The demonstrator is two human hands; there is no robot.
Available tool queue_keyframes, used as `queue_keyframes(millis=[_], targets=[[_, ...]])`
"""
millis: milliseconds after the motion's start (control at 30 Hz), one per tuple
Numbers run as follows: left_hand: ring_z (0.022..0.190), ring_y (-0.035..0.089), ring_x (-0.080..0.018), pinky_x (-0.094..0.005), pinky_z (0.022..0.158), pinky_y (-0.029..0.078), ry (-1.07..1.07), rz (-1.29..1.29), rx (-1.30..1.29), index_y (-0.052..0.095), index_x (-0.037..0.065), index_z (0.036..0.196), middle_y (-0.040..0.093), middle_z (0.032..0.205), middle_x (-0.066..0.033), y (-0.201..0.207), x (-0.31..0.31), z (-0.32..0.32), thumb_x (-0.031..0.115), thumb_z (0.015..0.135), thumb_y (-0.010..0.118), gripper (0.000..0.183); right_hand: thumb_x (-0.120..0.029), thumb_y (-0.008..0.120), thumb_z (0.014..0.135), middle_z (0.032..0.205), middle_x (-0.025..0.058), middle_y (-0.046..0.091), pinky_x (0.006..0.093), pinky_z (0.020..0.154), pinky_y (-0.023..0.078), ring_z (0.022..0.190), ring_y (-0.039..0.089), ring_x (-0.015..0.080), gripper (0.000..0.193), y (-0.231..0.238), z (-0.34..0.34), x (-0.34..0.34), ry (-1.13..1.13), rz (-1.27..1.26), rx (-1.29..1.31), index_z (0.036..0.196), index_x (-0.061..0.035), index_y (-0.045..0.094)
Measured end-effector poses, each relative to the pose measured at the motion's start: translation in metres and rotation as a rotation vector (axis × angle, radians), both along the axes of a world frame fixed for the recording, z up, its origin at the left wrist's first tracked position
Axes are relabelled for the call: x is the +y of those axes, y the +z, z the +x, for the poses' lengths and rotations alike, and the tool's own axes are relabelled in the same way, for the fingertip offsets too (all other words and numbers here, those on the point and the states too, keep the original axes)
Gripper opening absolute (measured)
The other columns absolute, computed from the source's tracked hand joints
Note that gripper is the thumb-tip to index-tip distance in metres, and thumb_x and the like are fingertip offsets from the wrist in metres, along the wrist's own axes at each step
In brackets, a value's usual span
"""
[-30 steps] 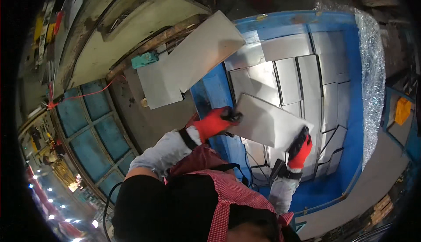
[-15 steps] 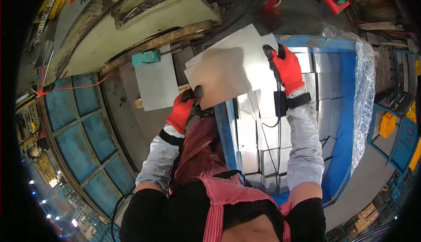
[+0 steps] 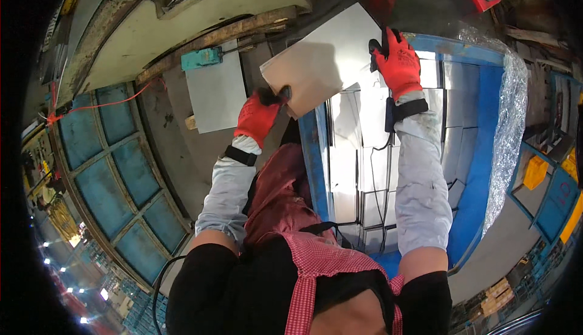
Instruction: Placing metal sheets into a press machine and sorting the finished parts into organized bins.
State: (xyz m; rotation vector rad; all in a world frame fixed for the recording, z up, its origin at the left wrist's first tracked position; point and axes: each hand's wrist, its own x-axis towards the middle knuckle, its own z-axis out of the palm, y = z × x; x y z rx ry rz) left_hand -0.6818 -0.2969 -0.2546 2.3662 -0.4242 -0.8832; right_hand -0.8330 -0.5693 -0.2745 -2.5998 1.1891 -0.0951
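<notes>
My left hand (image 3: pixel 257 116), in a red and black work glove, grips the near left corner of a thin, flat grey metal sheet (image 3: pixel 331 46), its thumb on top. The sheet is tilted and reaches over the left edge of a blue bin (image 3: pixel 316 162). At the sheet's right edge is my right hand (image 3: pixel 401 68), gloved alike, its thumb and fingers stretched apart. Whether its fingertips touch the sheet is hard to tell. Below it, stacks of metal plates (image 3: pixel 373 165) fill the bin in rows.
Another metal sheet (image 3: pixel 215 92) lies left of the bin, with a teal box-shaped device (image 3: pixel 202 58) at its far end. Clear plastic wrap (image 3: pixel 510 128) hangs over the bin's right wall. A blue panelled frame (image 3: pixel 121 183) stands left. A cable (image 3: pixel 376 198) dangles over the plates.
Both hands have moved farther away, carrying the sheet up and slightly right. The right hand's fingers have spread apart from their earlier hold on the edge.
</notes>
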Motion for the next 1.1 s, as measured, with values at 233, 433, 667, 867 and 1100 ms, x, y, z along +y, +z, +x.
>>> queue_keyframes(millis=[233, 433, 667, 867, 1100], targets=[[0.091, 0.055, -0.0156, -0.0279, 0.078, 0.043, 0.202, -0.471, 0.323, 0.052, 0.004, 0.111, 0.058, 0.102, -0.0051, -0.037, -0.012, -0.002, 0.022, 0.085, 0.055, 0.032, -0.025, 0.057, 0.079, 0.119, 0.0210, 0.047, 0.0402, 0.092, 0.036, 0.109, 0.045, 0.0365, 0.053, 0.008, -0.052, 0.034, -0.161, -0.010, -0.475, 0.124, -0.0040, 0.041], [0.048, 0.051, -0.0132, -0.0275, 0.043, 0.038, 0.040, -0.503, 0.226, 0.058, 0.004, 0.077, 0.054, 0.060, -0.0037, -0.053, -0.007, -0.007, 0.030, 0.088, 0.051, 0.029, -0.025, 0.056, 0.082, 0.117, 0.0210, 0.050, 0.0407, 0.087, 0.040, 0.105, 0.048, 0.0370, 0.053, -0.021, -0.176, 0.214, -0.475, 0.657, -0.184, 0.126, -0.0009, 0.039], [0.050, 0.051, -0.0152, -0.0305, 0.045, 0.042, 0.259, -0.334, 0.512, 0.058, 0.004, 0.084, 0.053, 0.062, -0.0033, -0.065, 0.000, -0.003, 0.040, 0.084, 0.056, 0.036, -0.040, 0.064, 0.068, 0.134, 0.0213, 0.029, 0.0418, 0.099, 0.029, 0.120, 0.034, 0.0369, 0.088, -0.023, -0.176, 0.355, -0.246, 0.820, -0.041, 0.135, -0.0032, 0.021], [0.051, 0.051, -0.0151, -0.0338, 0.046, 0.042, 0.313, -0.315, 0.604, 0.056, 0.010, 0.073, 0.051, 0.062, -0.0030, -0.052, 0.015, 0.005, 0.045, 0.082, 0.056, 0.036, -0.035, 0.068, 0.067, 0.134, 0.0225, 0.028, 0.0454, 0.095, 0.034, 0.117, 0.037, 0.0389, 0.098, -0.018, -0.164, 0.387, -0.223, 0.612, 0.158, 0.138, -0.0056, 0.007], [0.103, 0.050, -0.0166, -0.0270, 0.082, 0.039, 0.143, -0.480, 0.219, 0.037, 0.013, 0.131, 0.049, 0.122, -0.0033, 0.053, 0.194, -0.081, 0.039, 0.084, 0.055, 0.058, -0.034, 0.068, 0.067, 0.132, 0.0232, 0.031, 0.0485, 0.082, 0.043, 0.107, 0.047, 0.0379, 0.099, -0.042, -0.173, 0.386, -0.302, 0.496, 0.004, 0.139, -0.0122, 0.004]])
